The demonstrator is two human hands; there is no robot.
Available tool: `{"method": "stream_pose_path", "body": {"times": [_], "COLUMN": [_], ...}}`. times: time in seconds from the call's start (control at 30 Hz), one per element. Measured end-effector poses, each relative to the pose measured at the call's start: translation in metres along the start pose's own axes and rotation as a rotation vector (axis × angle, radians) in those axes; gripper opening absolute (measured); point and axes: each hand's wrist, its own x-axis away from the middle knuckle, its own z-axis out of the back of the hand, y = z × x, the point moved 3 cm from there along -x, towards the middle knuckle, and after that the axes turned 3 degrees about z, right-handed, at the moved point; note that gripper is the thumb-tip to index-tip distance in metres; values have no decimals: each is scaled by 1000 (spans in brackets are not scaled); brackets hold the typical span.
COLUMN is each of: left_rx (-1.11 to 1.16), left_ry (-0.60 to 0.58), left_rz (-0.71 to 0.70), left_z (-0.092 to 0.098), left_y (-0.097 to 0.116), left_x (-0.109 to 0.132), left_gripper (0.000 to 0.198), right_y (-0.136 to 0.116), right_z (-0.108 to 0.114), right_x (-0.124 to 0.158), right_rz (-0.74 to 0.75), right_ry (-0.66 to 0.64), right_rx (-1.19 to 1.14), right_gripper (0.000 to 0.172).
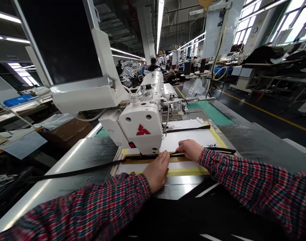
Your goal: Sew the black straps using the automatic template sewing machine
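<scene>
A long black fabric strip (89,169) runs from the left across the metal table onto a white template (147,166) edged with yellow tape. Just in front of the sewing head, my left hand (156,172) has its fingers pressed together on the strip; its thumb is hidden. My right hand (190,150), to the right of it, pinches the strip at the template. Beyond that hand the black band reaches the template's right edge. The white sewing machine head (142,125) with a red logo stands directly over the work, its lower end close to my left fingertips.
A dark monitor (59,40) hangs at upper left on a white bracket. Another black strip (188,129) lies farther back on the template. Thread cones (187,68) stand behind, right of the machine. A brown box (67,135) sits left of the metal table (72,187).
</scene>
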Motion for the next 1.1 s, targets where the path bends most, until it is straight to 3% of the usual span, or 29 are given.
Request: {"method": "stream_pose_path", "body": {"times": [0.17,0.37,0.53,0.67,0.9,1.1], "left_rx": [-64,-108,-31,6,28,74], "left_ry": [70,29,10,-7,4,16], "left_rz": [-17,-40,-11,-13,-26,-75], "left_z": [-26,-22,-20,-19,-17,-20], "left_y": [-2,-3,2,3,1,7], "left_x": [-19,-14,-14,-13,-10,-18], "left_gripper": [52,49,47,55,56,58], "right_y": [-6,-3,-12,-9,13,-1], "right_z": [-5,-12,-16,-11,-6,-18], "right_x": [16,39,38,34,28,33], "right_rz": [140,218,239,232,120,269], "right_ry": [29,29,23,18,83,87], "right_rx": [133,294,382,303,-104,225], "right_gripper": [18,16,15,14,25,17]}}
